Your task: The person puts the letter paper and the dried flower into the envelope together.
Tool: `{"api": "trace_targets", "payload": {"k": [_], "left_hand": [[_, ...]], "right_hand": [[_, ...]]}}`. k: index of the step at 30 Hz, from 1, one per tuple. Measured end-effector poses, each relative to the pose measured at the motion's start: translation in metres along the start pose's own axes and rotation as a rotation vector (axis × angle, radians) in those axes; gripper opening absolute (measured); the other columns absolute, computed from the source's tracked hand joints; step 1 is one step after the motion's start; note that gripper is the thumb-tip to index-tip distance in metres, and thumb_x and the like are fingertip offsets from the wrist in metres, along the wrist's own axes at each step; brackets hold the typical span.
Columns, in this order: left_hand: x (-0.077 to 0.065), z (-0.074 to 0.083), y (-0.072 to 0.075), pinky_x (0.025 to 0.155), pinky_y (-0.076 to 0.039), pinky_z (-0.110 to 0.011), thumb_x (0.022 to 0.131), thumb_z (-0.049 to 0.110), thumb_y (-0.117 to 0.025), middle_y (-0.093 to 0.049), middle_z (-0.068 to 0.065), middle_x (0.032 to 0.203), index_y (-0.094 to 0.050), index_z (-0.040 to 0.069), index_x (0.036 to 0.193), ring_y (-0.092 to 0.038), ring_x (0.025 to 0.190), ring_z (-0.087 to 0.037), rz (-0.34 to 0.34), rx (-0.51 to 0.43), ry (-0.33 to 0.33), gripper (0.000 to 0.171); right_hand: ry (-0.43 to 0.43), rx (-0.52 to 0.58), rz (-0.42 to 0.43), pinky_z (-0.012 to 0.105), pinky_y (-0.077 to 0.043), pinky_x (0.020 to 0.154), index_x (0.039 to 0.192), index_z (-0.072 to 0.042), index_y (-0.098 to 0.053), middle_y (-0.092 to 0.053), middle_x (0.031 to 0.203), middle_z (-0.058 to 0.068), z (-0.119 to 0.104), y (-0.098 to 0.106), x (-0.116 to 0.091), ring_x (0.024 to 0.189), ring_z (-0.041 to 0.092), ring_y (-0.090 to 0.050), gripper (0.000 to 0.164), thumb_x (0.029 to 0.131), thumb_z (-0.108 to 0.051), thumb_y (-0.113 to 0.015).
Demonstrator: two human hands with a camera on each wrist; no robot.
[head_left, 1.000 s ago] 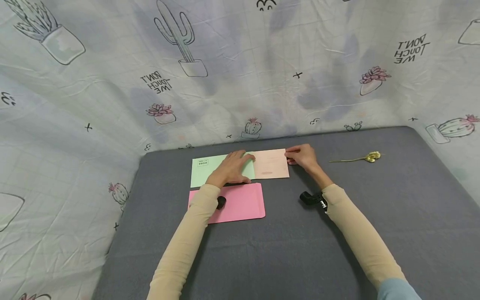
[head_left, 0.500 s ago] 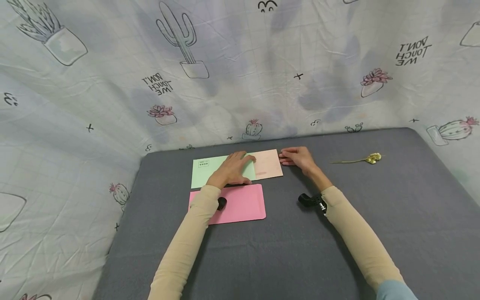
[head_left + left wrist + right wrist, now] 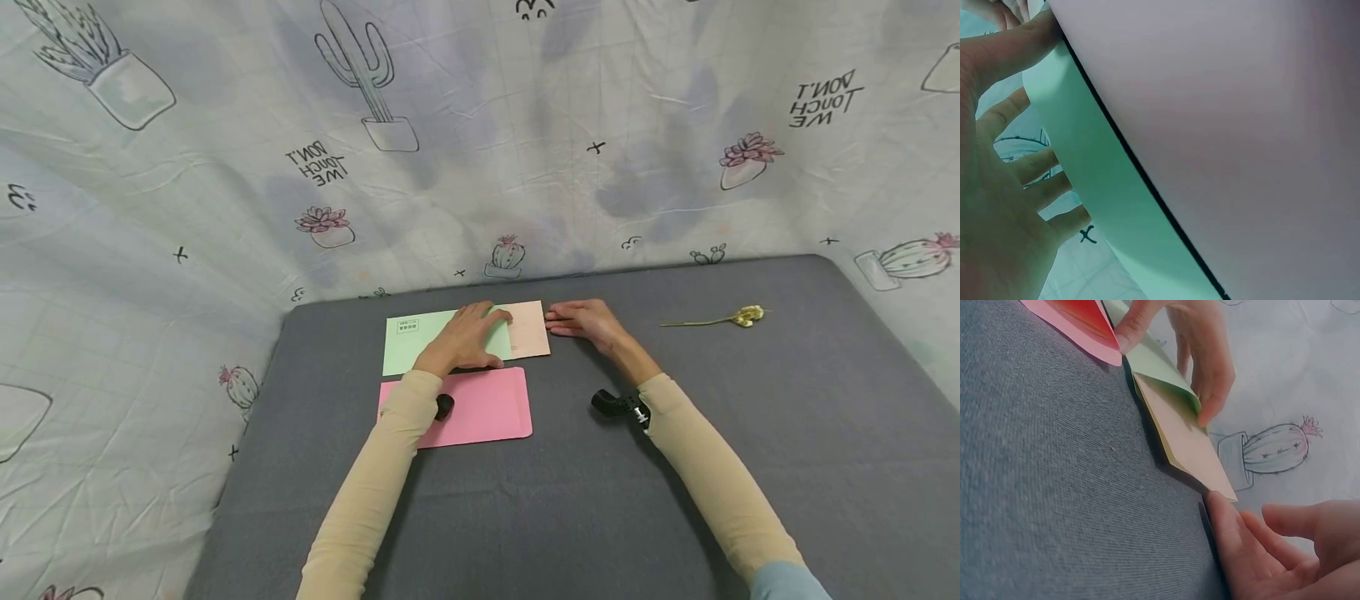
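Note:
A green envelope lies flat near the table's back edge. My left hand spans it, thumb at the near edge and fingers spread along the far edge. In the right wrist view, the mouth of the green envelope bows upward, with a peach card partly inside it. The outer part of the card extends to the right. My right hand touches the card's right end with extended fingers, its thumb held apart. A pink envelope lies in front, partly under my left forearm.
A dried yellow flower on a thin stem lies to the right on the grey table. A cloth printed with cacti hangs behind and at the left. Black wrist cameras sit under both wrists.
My right hand has moved left, and the peach card has slid further into the green envelope. The fingers, earlier closed at the card's end, have straightened. My left hand has stayed in place.

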State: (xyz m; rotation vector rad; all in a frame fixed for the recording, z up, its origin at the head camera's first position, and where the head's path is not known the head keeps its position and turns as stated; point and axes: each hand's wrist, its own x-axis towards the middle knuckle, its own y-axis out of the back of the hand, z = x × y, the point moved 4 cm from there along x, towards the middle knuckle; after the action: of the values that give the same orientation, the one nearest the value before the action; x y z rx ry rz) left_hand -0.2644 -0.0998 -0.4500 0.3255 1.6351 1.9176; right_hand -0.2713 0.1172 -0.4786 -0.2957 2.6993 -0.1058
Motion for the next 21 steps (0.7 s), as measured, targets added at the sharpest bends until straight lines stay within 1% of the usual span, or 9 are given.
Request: {"api": "trace_targets", "payload": {"k": [6,14,16,21], "left_hand": [[-0.001,0.0,0.0,0.117,-0.023,-0.049,0.076,0.042,-0.083,-0.036,-0.016,0.151,-0.048,0.025,0.138,-0.032,0.14,-0.033,0.004,-0.004,-0.004,0.072],[0.0,0.0,-0.001,0.116,-0.024,-0.049,0.076,0.042,-0.083,-0.036,-0.016,0.151,-0.048,0.025,0.138,-0.033,0.14,-0.033,0.009,-0.003,-0.006,0.073],[-0.001,0.0,0.0,0.116,-0.024,-0.049,0.076,0.043,-0.083,-0.036,-0.015,0.151,-0.048,0.025,0.138,-0.033,0.14,-0.033,0.008,-0.003,-0.007,0.073],[-0.001,0.0,-0.001,0.116,-0.024,-0.049,0.076,0.043,-0.083,-0.035,-0.015,0.151,-0.047,0.025,0.139,-0.032,0.14,-0.033,0.007,-0.003,-0.005,0.074]], "right_hand": [[-0.009,-0.011,-0.022,0.029,-0.053,0.089,0.136,0.014,-0.046,-0.052,0.134,0.032,0.0,-0.006,0.0,0.104,0.021,-0.068,0.039,0.103,-0.006,-0.048],[0.005,-0.011,-0.055,0.028,-0.054,0.087,0.135,0.015,-0.047,-0.053,0.133,0.033,0.001,-0.013,0.001,0.094,0.013,-0.07,0.039,0.102,-0.006,-0.05],[0.004,-0.005,-0.06,0.028,-0.055,0.087,0.135,0.015,-0.048,-0.053,0.133,0.032,0.001,-0.015,0.001,0.095,0.014,-0.07,0.039,0.102,-0.007,-0.05],[0.002,0.012,-0.092,0.03,-0.054,0.088,0.135,0.016,-0.046,-0.052,0.133,0.033,0.002,-0.022,0.0,0.103,0.02,-0.069,0.04,0.102,-0.006,-0.05]]}}
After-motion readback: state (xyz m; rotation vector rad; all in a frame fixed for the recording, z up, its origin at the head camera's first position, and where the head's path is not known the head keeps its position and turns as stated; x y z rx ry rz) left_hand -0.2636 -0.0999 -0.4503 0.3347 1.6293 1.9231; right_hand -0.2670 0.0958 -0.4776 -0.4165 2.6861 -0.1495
